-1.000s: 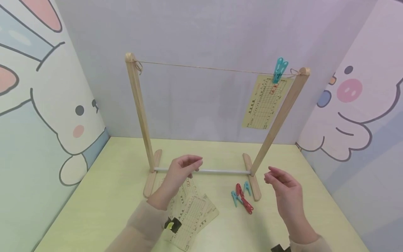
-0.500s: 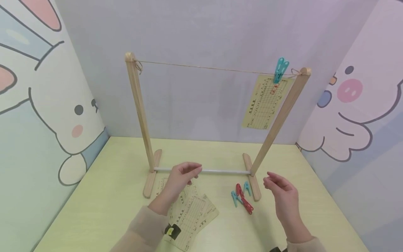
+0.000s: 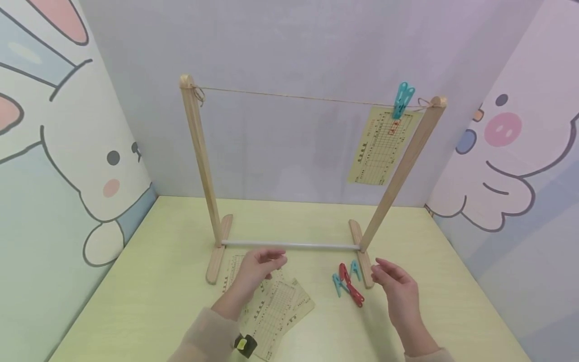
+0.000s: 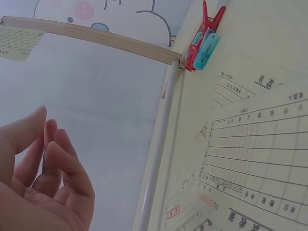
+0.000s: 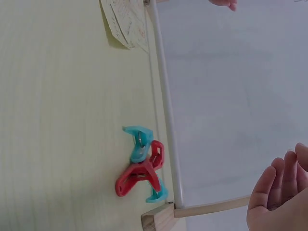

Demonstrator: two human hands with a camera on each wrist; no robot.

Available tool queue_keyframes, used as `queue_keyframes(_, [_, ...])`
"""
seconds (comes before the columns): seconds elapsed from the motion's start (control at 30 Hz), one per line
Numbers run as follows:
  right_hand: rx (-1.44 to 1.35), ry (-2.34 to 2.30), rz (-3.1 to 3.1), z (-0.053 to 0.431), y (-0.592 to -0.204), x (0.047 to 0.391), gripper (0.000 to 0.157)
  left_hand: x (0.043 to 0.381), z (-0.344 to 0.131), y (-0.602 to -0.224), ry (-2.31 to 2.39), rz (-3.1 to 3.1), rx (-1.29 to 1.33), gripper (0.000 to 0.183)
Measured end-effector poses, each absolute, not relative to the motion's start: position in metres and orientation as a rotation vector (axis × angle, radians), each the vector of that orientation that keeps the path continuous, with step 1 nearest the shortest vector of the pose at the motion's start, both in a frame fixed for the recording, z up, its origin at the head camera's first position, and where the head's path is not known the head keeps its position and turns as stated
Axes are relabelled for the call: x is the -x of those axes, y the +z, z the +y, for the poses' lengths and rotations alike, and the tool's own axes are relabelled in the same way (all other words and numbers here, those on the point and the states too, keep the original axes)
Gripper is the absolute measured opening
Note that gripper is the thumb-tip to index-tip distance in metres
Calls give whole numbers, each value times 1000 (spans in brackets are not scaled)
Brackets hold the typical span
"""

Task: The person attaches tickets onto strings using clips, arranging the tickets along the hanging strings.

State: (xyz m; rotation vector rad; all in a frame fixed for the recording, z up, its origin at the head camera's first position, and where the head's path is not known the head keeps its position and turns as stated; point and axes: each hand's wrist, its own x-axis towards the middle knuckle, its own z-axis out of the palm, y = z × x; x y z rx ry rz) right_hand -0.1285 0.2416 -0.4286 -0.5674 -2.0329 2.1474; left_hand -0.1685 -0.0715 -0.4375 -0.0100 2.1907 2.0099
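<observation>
My left hand point(image 3: 254, 275) hovers above several printed paper slips point(image 3: 276, 311) on the table, its fingers loosely bent and holding nothing. To the right, my right hand point(image 3: 399, 286) hangs in the air beside a small pile of red clothespins point(image 3: 355, 295) and teal clothespins point(image 3: 355, 270), also with nothing in its loosely bent fingers. In the left wrist view the slips point(image 4: 260, 154) overlap one another. One more slip point(image 3: 380, 151) hangs from the string point(image 3: 294, 96) at its right end, held by a teal clothespin point(image 3: 401, 102).
A wooden stand carries the string between a left post point(image 3: 199, 161) and a right post point(image 3: 402, 173). A white rod point(image 3: 298, 246) joins its two feet low over the table point(image 3: 149, 281). Walls with cartoon animals enclose the sides.
Both hands have sunk lower, towards the table, and the right hand has also drifted a little left. The slips and clothespins have stayed where they were.
</observation>
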Motion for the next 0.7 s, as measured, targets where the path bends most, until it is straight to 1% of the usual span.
queue_keyframes(0.2, [599, 2211, -2080, 240, -441, 126, 10, 162, -75, -454, 1954, 2200, 9, 36])
queue_keyframes(0.4, [584, 2273, -2091, 235, -457, 125, 13, 155, -78, -465, 1930, 2221, 31, 35])
queue_keyframes(0.53, [615, 2260, -2147, 231, -467, 125, 26, 152, -83, -474, 1889, 2231, 37, 35])
queue_keyframes(0.6, [651, 2228, -2197, 230, -471, 126, 37, 149, -84, -478, 1879, 2222, 35, 37])
queue_keyframes(0.7, [676, 2199, -2239, 229, -476, 127, 41, 145, -87, -482, 1855, 2208, 23, 40])
